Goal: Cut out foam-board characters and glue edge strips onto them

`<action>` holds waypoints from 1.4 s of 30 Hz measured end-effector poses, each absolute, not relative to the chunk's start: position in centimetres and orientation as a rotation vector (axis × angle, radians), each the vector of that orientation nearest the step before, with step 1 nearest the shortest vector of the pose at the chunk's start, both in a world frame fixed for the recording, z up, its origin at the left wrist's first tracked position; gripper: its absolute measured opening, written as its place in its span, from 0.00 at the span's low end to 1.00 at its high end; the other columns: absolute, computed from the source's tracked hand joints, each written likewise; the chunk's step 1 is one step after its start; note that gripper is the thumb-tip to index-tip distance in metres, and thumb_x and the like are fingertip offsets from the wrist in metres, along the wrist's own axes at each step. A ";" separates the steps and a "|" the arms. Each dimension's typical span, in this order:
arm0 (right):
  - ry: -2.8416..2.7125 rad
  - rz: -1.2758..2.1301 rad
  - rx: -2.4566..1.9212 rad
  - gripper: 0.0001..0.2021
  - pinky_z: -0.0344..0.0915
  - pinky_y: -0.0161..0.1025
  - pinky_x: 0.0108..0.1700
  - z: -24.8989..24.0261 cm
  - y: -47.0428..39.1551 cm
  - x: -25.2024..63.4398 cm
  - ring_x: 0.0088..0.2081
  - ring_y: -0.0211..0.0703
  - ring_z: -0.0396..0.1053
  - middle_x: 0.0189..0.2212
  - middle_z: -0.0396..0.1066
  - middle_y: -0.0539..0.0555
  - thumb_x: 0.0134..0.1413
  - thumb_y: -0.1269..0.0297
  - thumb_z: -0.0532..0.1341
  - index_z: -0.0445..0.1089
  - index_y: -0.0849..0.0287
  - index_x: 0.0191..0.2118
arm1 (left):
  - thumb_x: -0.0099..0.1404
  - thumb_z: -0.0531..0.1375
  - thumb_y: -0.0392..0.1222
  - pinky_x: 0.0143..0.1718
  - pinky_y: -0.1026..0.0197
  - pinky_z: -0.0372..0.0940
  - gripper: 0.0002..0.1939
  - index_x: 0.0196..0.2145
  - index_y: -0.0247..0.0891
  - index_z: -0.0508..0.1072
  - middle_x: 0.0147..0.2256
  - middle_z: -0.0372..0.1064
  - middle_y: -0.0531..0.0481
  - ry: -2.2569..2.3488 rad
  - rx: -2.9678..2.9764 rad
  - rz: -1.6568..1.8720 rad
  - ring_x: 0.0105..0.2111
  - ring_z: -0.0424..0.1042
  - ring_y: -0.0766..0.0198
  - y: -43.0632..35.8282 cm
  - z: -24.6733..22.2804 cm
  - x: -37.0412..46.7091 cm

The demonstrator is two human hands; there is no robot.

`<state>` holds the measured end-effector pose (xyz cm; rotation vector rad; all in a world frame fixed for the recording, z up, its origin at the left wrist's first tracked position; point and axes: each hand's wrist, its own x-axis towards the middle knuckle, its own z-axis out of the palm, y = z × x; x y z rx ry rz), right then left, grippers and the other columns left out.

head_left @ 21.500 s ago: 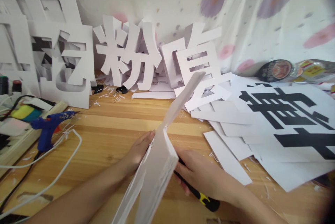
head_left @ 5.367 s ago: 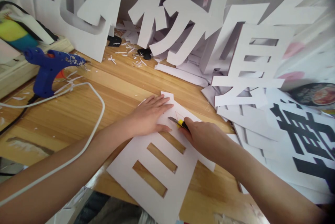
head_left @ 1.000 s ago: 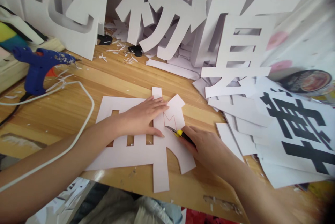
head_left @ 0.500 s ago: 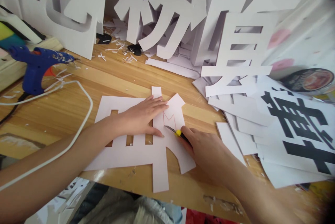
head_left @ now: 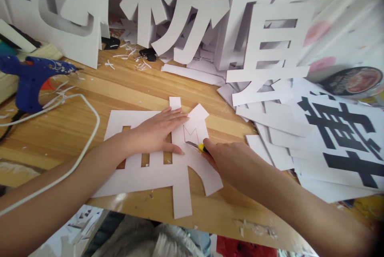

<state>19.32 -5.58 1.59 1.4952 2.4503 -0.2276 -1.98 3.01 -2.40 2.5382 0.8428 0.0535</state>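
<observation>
craft workspace with glue gun [head_left: 31, 77]

Workpiece: the white cutout board [head_left: 159, 175] has been turned from its diagonal position; its slotted end now points left at lower centre of the frame, where a white piece was held on edge in the earliest view. Left hand [head_left: 156, 129]: formerly gripping, now spread flat. Right hand [head_left: 223, 159]: knife [head_left: 200, 147] blade, initially hidden, now visible at the red outline [head_left: 190, 135]. Glue gun [head_left: 30, 89]: shifted to the left frame edge, rear end cropped.
</observation>
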 end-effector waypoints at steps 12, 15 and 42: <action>2.421 -0.214 1.497 0.10 0.40 0.37 0.18 1.8 -6.1 19.6 0.12 0.33 0.51 0.15 0.58 0.48 0.60 0.65 0.48 0.61 0.57 0.29 | 0.53 0.52 0.69 0.62 0.60 0.32 0.46 0.61 0.39 0.50 0.63 0.42 0.50 0.859 2.515 0.057 0.63 0.38 0.61 3.1 -2.6 -2.0; 2.418 -0.202 1.508 0.10 0.39 0.37 0.18 1.8 -6.2 19.5 0.11 0.32 0.49 0.14 0.58 0.48 0.60 0.65 0.48 0.61 0.57 0.29 | 0.52 0.52 0.69 0.62 0.61 0.32 0.46 0.61 0.38 0.49 0.63 0.41 0.50 0.860 2.519 0.059 0.63 0.37 0.61 3.1 -2.6 -2.0; 2.339 -0.089 1.461 0.06 0.37 0.36 0.17 1.8 -7.8 20.3 0.10 0.34 0.52 0.12 0.59 0.47 0.59 0.69 0.50 0.62 0.58 0.32 | 0.52 0.52 0.69 0.62 0.61 0.33 0.46 0.61 0.38 0.50 0.63 0.42 0.51 0.892 2.521 0.028 0.63 0.38 0.60 3.2 -2.3 -2.0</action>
